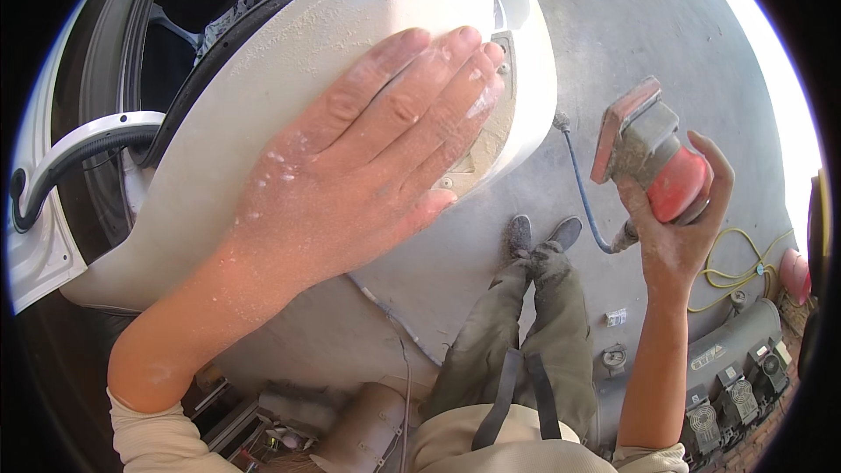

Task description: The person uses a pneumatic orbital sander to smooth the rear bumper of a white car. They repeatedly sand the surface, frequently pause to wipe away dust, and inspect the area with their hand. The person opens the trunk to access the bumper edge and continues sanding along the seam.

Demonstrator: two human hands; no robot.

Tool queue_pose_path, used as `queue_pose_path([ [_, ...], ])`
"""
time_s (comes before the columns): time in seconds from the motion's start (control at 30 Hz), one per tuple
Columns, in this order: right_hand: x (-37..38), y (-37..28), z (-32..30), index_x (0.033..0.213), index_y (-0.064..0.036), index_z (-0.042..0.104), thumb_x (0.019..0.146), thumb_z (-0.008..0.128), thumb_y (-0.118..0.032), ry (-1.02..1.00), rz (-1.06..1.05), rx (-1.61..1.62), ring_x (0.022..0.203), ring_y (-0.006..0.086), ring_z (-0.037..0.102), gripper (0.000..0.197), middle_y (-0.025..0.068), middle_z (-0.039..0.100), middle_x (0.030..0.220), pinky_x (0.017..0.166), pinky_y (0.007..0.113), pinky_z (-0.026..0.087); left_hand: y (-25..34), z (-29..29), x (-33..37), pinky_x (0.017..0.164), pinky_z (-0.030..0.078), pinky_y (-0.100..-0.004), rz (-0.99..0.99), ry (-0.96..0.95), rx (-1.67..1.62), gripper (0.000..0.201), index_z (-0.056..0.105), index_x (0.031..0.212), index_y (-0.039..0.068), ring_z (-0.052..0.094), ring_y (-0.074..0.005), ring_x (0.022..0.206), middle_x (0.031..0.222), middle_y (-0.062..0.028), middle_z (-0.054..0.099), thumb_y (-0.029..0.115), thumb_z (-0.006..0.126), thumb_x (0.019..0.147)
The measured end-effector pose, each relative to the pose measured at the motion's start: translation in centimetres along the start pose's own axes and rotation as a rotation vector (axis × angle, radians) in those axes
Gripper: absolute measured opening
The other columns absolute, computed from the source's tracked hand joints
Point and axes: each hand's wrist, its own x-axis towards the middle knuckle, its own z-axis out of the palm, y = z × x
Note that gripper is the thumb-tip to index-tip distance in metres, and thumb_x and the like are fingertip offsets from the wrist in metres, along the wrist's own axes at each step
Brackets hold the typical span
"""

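Observation:
My left hand [368, 136] lies flat on a white, dusty car body panel [263, 79], its fingers stretched out and its skin speckled with white dust. Beside its fingertips and thumb shows a beige-grey bare patch [492, 136] with small round spots, near the panel's right edge. Off to the right, my right hand [673, 250] is wrapped around a red and grey power sander [676, 184]. The sander's flat rectangular pad [618, 127] faces left, away from the panel. A blue air hose [580, 188] runs up to a dusty fitting by my right wrist.
On the left are an open car door [44, 250] and a black ribbed tube [96, 144]. A yellow cord [745, 271] lies coiled on the grey floor [648, 9]. At lower right sits a dark compressor tank [701, 381] with several motors; a brown cylinder [363, 429] lies at lower left.

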Motion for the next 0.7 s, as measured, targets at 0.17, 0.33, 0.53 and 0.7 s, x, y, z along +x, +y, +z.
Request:
queue_pose_path([
  [0.17,-4.6,2.4,-2.7,0.144,-0.0070,0.042,0.072,0.096,-0.013,-0.125,0.038,0.010,0.119,0.0226,0.057,0.090,0.0110,0.056,0.130,0.103,0.039,0.050,-0.5,1.8,-8.6,0.134,0.017,-0.0469,0.174,-0.005,0.264,0.061,0.045,0.160,0.019,0.027,-0.0209,0.159,0.169,0.0004,0.038,0.046,0.041,0.106],
  [0.33,-5.0,0.5,0.5,0.143,-0.0040,0.041,0.076,0.093,-0.017,-0.291,-0.205,0.122,0.114,0.0247,0.061,0.086,0.0153,0.057,0.131,0.100,0.041,0.051,1.3,2.8,-15.9,0.131,0.025,-0.0421,0.024,-0.034,0.078,0.057,0.054,0.155,0.026,0.039,-0.0120,0.153,0.165,0.0092,0.044,0.036,0.051,0.100],
  [0.53,0.1,-7.6,5.7,0.143,-0.0043,0.046,0.087,0.087,-0.032,-0.193,-0.321,0.026,0.105,0.0204,0.063,0.076,0.0126,0.057,0.125,0.087,0.033,0.054,3.5,6.1,-17.0,0.131,0.025,-0.0471,-0.166,0.241,0.038,0.045,0.065,0.145,0.028,0.046,-0.0123,0.149,0.157,0.0108,0.054,0.036,0.045,0.106],
  [0.7,-1.9,-9.5,6.7,0.141,-0.0049,0.044,0.093,0.081,-0.030,-0.246,-0.352,-0.062,0.101,0.0191,0.060,0.066,0.0115,0.052,0.120,0.084,0.032,0.055,4.6,7.6,-15.7,0.131,0.022,-0.0518,-0.240,0.368,0.069,0.045,0.068,0.140,0.025,0.043,-0.0194,0.152,0.157,0.0055,0.055,0.039,0.041,0.108],
])
